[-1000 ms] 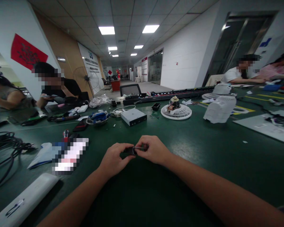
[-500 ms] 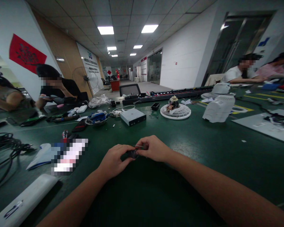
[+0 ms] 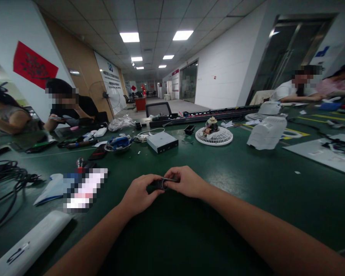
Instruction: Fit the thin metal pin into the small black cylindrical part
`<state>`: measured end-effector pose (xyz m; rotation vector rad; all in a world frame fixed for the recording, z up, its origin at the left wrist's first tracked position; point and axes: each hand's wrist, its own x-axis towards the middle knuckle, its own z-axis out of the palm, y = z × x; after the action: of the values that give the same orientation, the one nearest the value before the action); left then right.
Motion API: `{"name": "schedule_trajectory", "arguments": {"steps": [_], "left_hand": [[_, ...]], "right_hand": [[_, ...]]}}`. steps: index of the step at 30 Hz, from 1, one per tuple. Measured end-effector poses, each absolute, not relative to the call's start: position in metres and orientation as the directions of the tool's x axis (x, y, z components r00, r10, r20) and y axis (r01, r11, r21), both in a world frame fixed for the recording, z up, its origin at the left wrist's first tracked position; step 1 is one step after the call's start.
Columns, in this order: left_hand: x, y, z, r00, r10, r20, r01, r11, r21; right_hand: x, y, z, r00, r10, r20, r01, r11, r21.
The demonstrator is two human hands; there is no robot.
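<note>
Between thumb and fingers, my left hand (image 3: 140, 193) grips a small dark round part (image 3: 161, 184) with a ring-like end facing right. My right hand (image 3: 186, 182) is closed in a pinch on a thin grey piece (image 3: 170, 179) that lies across the top of the round part. The exact kind of either piece is too small and dark to make out. Both hands meet just above the green table (image 3: 230, 214). Beyond them stands a silver optical disc drive (image 3: 162, 142) with a black front.
A white fan grille with a motor (image 3: 213, 134) and a white plastic housing (image 3: 267, 132) stand at the back right. At left lie a long white case (image 3: 31, 241), black cables (image 3: 10, 180) and a metal bowl with blue cloth (image 3: 118, 143). Several people sit around the table.
The thin piece in my right hand has tilted and now rests against the round part's top. The round part has turned slightly, showing its ring end more. The view has shifted slightly.
</note>
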<state>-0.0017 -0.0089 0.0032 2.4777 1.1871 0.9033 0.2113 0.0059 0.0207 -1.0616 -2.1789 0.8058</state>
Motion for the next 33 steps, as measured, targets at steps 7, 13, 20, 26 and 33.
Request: {"name": "schedule_trajectory", "arguments": {"steps": [7,13,20,26,33], "left_hand": [[0.000,-0.008,0.009,0.358,0.824,0.439,0.696,-0.549,0.463],[-0.004,-0.004,0.007,0.261,0.853,0.451,0.726,-0.482,0.491],[-0.002,-0.005,0.005,0.335,0.824,0.457,0.724,-0.535,0.435],[-0.003,-0.006,0.006,0.392,0.809,0.439,0.737,-0.561,0.376],[-0.001,-0.008,0.009,0.399,0.801,0.446,0.763,-0.560,0.323]], "right_hand": [[0.217,0.010,0.024,-0.401,0.868,0.295,0.608,0.492,-0.623],[0.222,0.013,0.025,-0.465,0.824,0.323,0.708,0.565,-0.423],[0.218,0.010,0.025,-0.542,0.756,0.366,0.695,0.648,-0.311],[0.216,0.005,0.026,-0.592,0.742,0.314,0.658,0.670,-0.344],[0.217,0.009,0.025,-0.461,0.838,0.290,0.741,0.544,-0.393]]}}
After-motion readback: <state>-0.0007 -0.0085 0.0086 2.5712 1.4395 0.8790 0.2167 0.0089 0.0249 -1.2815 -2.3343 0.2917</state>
